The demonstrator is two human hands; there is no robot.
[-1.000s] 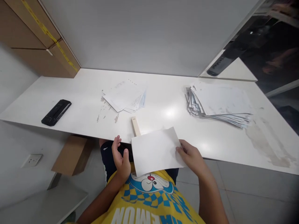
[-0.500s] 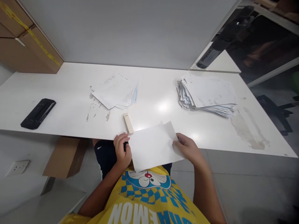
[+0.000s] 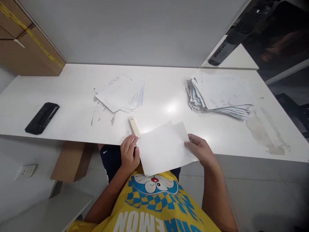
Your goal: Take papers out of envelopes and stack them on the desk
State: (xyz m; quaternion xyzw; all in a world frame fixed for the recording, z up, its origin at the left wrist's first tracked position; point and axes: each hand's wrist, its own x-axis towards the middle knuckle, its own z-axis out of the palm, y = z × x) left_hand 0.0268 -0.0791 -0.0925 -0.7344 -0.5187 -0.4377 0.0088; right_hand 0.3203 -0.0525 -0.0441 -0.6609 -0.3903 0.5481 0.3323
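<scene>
Paper (image 3: 166, 149), white — held over front edge of table (image 3: 159, 96), pinched by right hand (image 3: 202, 150); left hand (image 3: 128, 154) half-curled near cream block (image 3: 134, 127) — whether anything is gripped there cannot be told.

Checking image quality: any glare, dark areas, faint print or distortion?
Head view: bright glare on the white table left of the thicker paper stack, with a weaker shine near the right hand; head view: upper right corner dark, details hard to make out; head view: print on the thinner paper pile too faint to read; head view: outer edges look stretched, likely by a wide lens.
</scene>
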